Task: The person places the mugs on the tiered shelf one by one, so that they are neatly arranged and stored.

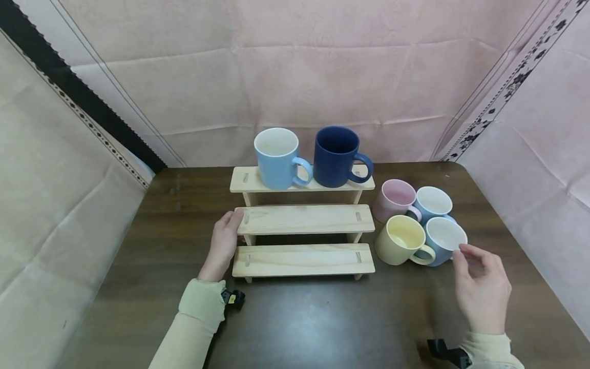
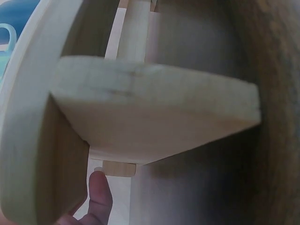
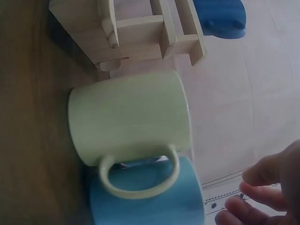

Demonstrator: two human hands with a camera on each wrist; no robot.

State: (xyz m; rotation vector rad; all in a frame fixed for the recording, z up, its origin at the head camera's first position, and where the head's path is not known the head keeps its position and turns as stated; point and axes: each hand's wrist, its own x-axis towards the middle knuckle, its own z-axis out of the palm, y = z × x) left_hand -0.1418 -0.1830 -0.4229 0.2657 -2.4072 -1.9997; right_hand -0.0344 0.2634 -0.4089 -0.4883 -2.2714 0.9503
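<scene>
A three-tier wooden stand (image 1: 306,219) sits mid-table. My left hand (image 1: 224,241) grips the left end of its middle tier; in the left wrist view a finger (image 2: 100,190) shows beyond the wooden boards. On the top tier are a light blue mug (image 1: 276,164) and a dark blue mug (image 1: 333,161). My right hand (image 1: 484,287) hovers by the rim of the front light blue mug (image 1: 441,245), fingers loosely bent, holding nothing. Beside that mug stand a yellow mug (image 1: 395,243), a pink mug (image 1: 392,202) and another light blue mug (image 1: 432,201).
The brown wooden table (image 1: 295,318) carries the stand and mugs. Pale cloth (image 1: 295,82) hangs behind and along both sides of it. The clustered mugs stand close together just right of the stand, with the yellow mug's handle pointing right.
</scene>
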